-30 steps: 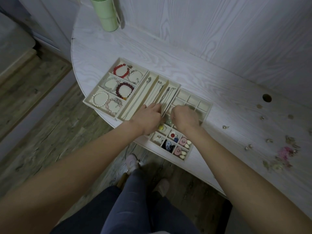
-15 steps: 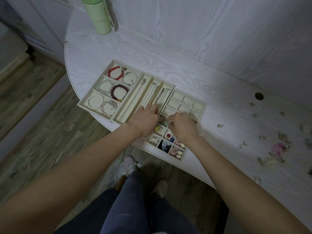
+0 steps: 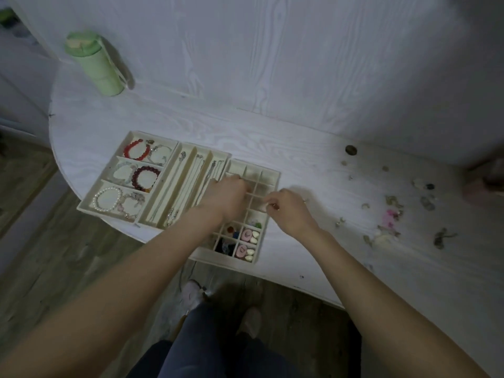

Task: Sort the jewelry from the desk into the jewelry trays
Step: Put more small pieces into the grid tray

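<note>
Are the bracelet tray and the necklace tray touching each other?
Touching. In the head view the bracelet tray and the necklace tray sit side by side on the desk, their long walls flush with no desk surface showing between them.

— We note the desk (image 3: 272, 137), centre frame: pale wood grain, matt. The trays (image 3: 174, 184)?
— We record a cream, matt, velvety-looking lining. Left of the frame, glossy beaded bracelets (image 3: 144, 177); upper left, a green bottle (image 3: 95, 66), smooth plastic.

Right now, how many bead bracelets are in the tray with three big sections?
6: bright red and silvery at the back; pale and dark red in the middle; pearl and pinkish nearest. None seem hidden.
</note>
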### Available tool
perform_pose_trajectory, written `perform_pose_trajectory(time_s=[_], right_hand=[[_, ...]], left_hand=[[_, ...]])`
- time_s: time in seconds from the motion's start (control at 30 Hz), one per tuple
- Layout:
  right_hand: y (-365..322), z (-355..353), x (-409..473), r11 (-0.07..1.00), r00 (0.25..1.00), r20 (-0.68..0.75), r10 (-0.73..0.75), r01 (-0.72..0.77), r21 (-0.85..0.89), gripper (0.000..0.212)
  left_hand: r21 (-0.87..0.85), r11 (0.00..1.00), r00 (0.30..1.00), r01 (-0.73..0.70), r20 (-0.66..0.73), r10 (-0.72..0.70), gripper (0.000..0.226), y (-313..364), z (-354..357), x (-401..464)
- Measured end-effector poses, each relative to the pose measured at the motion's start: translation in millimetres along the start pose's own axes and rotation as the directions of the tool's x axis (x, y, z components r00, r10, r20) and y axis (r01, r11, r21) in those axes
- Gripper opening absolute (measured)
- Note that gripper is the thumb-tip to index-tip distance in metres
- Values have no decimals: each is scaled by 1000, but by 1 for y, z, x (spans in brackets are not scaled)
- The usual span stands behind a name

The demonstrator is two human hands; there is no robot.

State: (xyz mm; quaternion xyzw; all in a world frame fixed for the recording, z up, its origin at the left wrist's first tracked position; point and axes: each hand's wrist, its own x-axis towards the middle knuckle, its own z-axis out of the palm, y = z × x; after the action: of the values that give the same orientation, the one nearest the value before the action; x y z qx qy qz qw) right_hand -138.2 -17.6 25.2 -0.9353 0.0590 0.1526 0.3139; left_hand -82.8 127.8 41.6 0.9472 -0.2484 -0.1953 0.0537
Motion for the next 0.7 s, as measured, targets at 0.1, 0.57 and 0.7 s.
perform_pose_trajectory(time_s=[0.1,0.57,0.7], right_hand=[[24,-11,-15,998,998,-20,55,-55,17,30],[152,-29,-50,975,961,-161,223,-223,19,57],[163,-32,-39,980,967,-161,198,-201,-3,58]], left_hand=[[-87,995,999,-40,-11,39,32,25,0,8],[-269,943,977,-194,27,209,41,141,59,59],[-242,960,986,-141,51,158,52,161,78,72]])
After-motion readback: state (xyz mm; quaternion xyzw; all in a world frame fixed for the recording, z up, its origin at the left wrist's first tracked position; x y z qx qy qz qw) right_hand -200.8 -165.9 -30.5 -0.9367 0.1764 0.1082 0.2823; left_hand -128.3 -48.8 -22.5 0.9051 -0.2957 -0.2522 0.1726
